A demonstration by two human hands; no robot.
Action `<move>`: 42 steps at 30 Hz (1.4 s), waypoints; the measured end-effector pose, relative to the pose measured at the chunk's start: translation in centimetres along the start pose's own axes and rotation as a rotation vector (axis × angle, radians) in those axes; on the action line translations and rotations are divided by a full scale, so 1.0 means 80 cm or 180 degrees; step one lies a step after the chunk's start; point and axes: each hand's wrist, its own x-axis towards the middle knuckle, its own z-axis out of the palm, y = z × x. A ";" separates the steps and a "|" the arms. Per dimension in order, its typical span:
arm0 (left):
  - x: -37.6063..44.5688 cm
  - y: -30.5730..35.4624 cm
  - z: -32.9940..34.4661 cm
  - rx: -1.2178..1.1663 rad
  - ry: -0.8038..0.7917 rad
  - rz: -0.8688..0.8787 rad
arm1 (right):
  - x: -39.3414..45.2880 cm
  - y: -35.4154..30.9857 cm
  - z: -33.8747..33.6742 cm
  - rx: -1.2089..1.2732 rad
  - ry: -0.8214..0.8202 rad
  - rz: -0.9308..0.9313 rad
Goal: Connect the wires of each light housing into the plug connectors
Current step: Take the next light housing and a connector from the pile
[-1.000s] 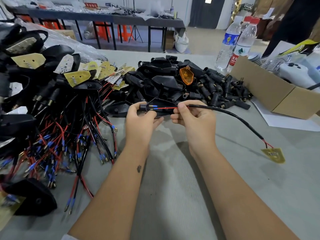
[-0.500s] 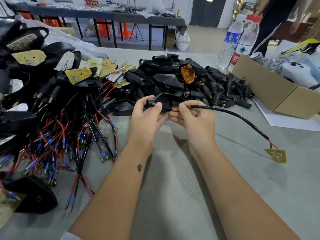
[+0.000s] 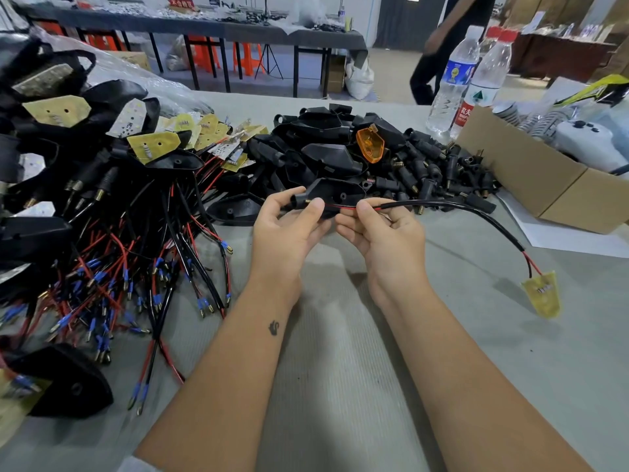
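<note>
Both hands moved closer together since before. Left hand pinches black plug connector — right hand pinches red wire, cable trailing rightward.

The plug connector is black, as is the housing behind it. The wire has a black sheath with red showing at both ends, and its board is yellow. One lens in the black pile is amber (the only such piece). Loose wire tips are blue. The desk is pale grey-green, the box brown.
</note>
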 end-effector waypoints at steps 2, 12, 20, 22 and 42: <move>0.000 0.000 -0.001 0.0002 0.0008 -0.0013 | 0.000 0.000 0.000 0.0043 0.0029 0.0021; 0.003 -0.006 -0.002 0.0418 0.0112 -0.0060 | 0.002 0.000 -0.002 -0.0427 -0.0020 -0.0106; 0.008 0.004 -0.001 -0.0578 -0.0013 -0.0719 | 0.001 0.001 -0.001 -0.0598 -0.0178 -0.0102; 0.008 0.003 0.001 -0.0408 0.0043 -0.0729 | 0.001 0.001 -0.001 -0.0656 -0.0215 -0.0111; -0.003 0.002 -0.001 0.0660 -0.0347 -0.0211 | 0.003 -0.001 -0.004 -0.0678 -0.0241 0.0167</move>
